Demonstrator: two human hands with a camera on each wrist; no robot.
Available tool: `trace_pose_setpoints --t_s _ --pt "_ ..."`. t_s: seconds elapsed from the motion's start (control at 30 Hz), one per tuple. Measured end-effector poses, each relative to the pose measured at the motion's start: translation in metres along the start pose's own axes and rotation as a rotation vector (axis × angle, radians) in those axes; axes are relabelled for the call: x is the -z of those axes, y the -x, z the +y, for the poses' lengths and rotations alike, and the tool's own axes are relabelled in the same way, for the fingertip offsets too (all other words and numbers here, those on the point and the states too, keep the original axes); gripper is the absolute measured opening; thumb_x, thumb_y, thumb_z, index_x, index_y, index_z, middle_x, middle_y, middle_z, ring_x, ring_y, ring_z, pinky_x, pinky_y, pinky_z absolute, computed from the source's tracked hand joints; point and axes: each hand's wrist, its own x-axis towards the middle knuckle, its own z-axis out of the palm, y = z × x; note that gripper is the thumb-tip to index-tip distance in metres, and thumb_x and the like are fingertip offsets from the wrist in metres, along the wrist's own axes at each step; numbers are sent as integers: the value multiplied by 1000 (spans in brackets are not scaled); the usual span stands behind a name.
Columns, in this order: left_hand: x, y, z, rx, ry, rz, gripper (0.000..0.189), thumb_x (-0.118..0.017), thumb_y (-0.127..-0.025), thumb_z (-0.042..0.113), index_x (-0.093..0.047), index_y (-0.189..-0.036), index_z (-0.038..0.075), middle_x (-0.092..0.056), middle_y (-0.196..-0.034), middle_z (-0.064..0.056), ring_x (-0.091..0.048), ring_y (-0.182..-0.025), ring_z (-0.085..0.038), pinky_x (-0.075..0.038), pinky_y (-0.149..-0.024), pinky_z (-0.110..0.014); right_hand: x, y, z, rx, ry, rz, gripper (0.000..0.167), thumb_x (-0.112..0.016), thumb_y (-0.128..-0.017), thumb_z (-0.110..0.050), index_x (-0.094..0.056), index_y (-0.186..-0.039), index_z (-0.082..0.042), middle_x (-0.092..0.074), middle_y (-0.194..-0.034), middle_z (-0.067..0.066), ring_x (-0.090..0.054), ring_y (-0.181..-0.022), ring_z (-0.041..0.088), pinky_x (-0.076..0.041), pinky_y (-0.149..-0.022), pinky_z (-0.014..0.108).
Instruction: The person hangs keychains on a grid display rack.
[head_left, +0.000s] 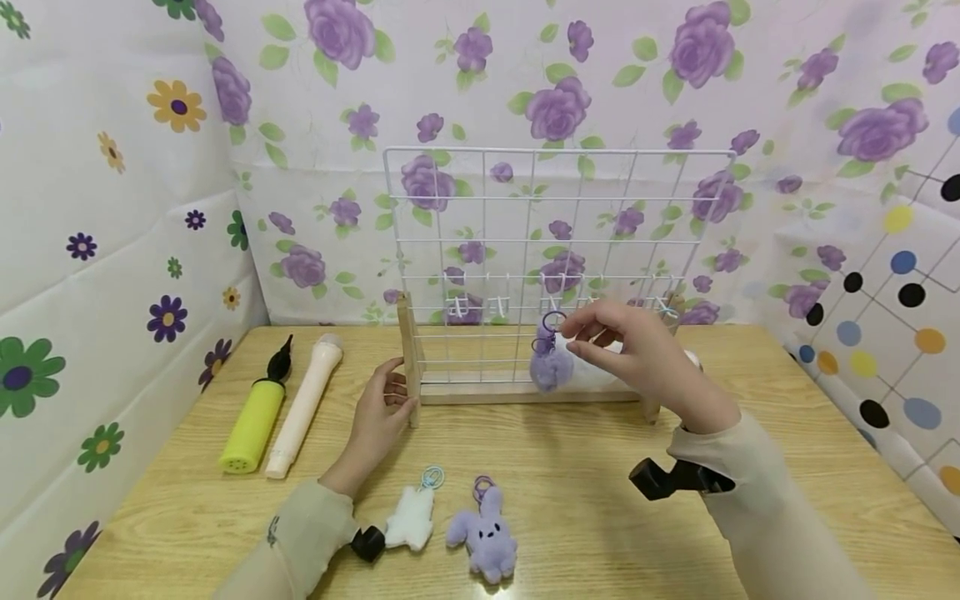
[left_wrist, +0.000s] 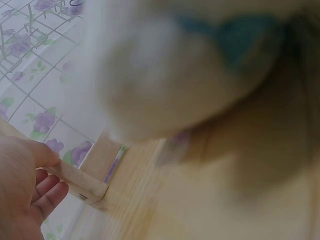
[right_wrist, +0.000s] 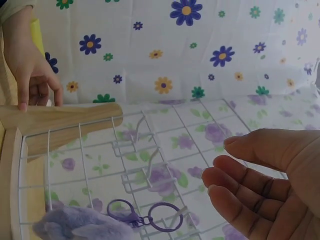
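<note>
A white wire grid rack (head_left: pixel 555 198) on a wooden base stands at the back of the table. From one of its hooks hangs a purple plush keychain (head_left: pixel 551 371) by its purple ring (right_wrist: pixel 181 217). My right hand (head_left: pixel 637 350) is beside that ring, thumb and fingers apart with nothing between them in the right wrist view. At the rack's left end, my left hand (head_left: pixel 378 412) holds the wooden post (head_left: pixel 408 342) between thumb and fingers. Near me lie a white plush keychain (head_left: pixel 411 518) with a blue ring and a purple bunny plush keychain (head_left: pixel 490 537).
Left on the table lie a yellow-green hand pump (head_left: pixel 255 425) and a pale tube-shaped thing (head_left: pixel 303 408). More white hooks (head_left: pixel 457 307) sit along the grid. Behind the rack is a white object (head_left: pixel 596 375), partly hidden. Flower-patterned cloth (head_left: pixel 300 108) encloses the table.
</note>
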Motion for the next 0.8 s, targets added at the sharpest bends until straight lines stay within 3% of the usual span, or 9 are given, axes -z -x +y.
trace_pose_setpoints --t_s 0.27,0.53,0.8 --pt "1 -1 2 -7 -7 -1 62 -68 -84 -6 -40 -139 2 -57 -112 -19 -60 -96 -28 -57 -80 -31 -18 13 5 47 -53 -23 16 -64 -90 -6 -68 -106 -7 -69 -99 3 -64 -85 10 -57 -71 22" --pt "0 -1 2 2 8 -5 62 -67 -84 -6 -39 -139 2 -57 -111 -20 -60 -95 -29 -57 -81 -34 -41 25 12 -4 -139 -91 15 -65 -91 -8 -67 -106 -9 -69 -99 6 -64 -85 9 -56 -71 23" --pt "0 -1 1 13 6 -8 63 -68 -84 -5 -39 -140 2 -57 -113 -20 -59 -96 -28 -56 -80 -28 -59 36 21 -58 -180 -134 15 -67 -90 -11 -67 -105 -13 -68 -98 3 -62 -85 6 -56 -71 22"
